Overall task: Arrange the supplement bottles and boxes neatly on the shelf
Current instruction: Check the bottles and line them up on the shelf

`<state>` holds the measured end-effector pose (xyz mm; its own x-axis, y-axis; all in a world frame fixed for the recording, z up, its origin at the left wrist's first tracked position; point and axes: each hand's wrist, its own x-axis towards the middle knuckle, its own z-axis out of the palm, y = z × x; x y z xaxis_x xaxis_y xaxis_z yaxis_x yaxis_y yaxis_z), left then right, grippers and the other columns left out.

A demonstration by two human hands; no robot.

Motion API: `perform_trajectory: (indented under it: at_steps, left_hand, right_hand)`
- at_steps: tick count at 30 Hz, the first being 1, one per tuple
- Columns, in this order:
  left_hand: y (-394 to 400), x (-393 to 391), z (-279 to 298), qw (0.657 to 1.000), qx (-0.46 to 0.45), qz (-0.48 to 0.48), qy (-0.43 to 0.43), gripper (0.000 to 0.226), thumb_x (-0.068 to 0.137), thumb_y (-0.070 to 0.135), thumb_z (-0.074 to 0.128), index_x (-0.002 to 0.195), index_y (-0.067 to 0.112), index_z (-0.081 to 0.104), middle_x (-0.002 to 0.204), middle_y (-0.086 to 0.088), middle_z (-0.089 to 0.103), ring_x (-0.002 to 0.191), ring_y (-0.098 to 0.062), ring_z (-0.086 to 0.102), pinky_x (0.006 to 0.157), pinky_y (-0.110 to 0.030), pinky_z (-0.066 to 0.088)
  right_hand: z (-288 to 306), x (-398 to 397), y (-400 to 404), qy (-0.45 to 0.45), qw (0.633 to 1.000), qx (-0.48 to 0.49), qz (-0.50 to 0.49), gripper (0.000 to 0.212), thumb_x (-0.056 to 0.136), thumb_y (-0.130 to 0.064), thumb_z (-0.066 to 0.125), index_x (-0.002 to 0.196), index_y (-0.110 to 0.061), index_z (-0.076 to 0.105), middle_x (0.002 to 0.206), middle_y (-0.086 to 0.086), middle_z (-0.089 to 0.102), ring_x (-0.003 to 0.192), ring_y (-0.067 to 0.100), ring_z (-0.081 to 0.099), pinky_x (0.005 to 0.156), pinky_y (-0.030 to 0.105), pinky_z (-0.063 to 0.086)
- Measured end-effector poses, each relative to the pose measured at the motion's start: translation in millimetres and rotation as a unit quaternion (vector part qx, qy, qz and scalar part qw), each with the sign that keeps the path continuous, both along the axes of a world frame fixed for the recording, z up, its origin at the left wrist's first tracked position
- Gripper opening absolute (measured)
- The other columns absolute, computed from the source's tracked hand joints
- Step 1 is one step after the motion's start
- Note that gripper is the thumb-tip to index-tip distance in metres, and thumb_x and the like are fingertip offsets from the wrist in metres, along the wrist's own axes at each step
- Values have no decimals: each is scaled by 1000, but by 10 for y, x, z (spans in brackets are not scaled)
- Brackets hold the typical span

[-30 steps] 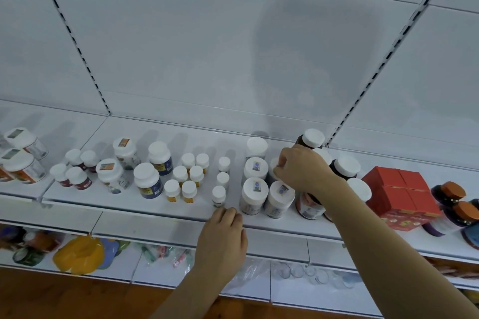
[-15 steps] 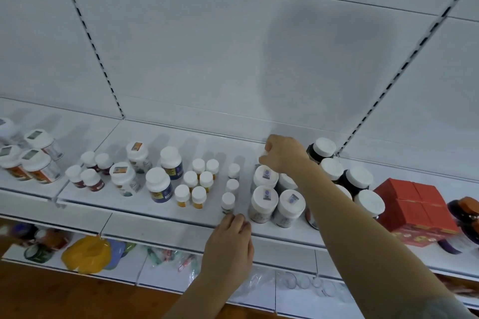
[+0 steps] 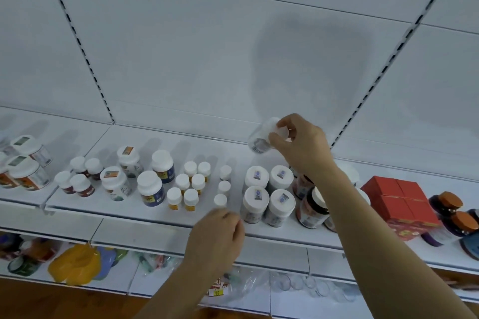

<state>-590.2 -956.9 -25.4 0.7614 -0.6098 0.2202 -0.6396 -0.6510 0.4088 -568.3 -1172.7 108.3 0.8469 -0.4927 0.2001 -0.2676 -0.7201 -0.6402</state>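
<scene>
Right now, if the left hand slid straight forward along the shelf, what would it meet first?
Probably the small white-capped bottle at the front of the single-file row, just beyond the left hand. Depth is hard to judge; the hand may already be nearly touching it.

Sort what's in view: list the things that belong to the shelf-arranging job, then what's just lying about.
Job: white-capped bottle lifted by the right hand; four grey white-lidded jars; red boxes; white shelf.
Lying about: yellow pouch and clear plastic bags on the lower shelf.

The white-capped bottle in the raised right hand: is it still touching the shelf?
Apart. The head view shows the right hand holding the white-capped bottle tilted in the air, with background visible beneath it, above the white shelf.
</scene>
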Motion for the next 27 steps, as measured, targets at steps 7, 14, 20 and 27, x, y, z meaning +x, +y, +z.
perform_trajectory:
  at_steps: [7,14,20,27]
  left_hand:
    - [-143,-73,887,905,-354,93,218,16,99,37,53,107,31,65,100,21,68,95,6,61,76,-6,44]
    - [-237,-421,1182,781,-526,110,319,25,92,32,58,113,18,63,102,14,74,93,-8,72,90,-39,57]
    - [-223,-479,1175,785,-544,88,284,25,91,26,59,115,18,63,116,13,71,108,-10,68,91,-26,55]
    - [-211,-509,1127,806,-541,31,237,25,96,7,56,119,16,57,135,7,60,122,-5,60,91,-13,49]
  right_hand:
    - [323,-731,335,-108,967,226,-33,10,89,-29,71,99,-28,68,91,-14,76,83,2,70,74,23,52]
    - [194,-1172,666,-172,920,348,-44,8,93,-12,67,96,-19,70,85,-5,78,78,10,72,65,17,51]
    - [95,-1239,841,-211,900,375,-67,10,98,-13,61,106,-14,67,96,-1,78,94,16,74,82,28,57]
    - [170,-1182,912,-221,905,355,-76,19,89,-23,74,99,-15,59,82,-14,74,71,-2,68,61,11,49]
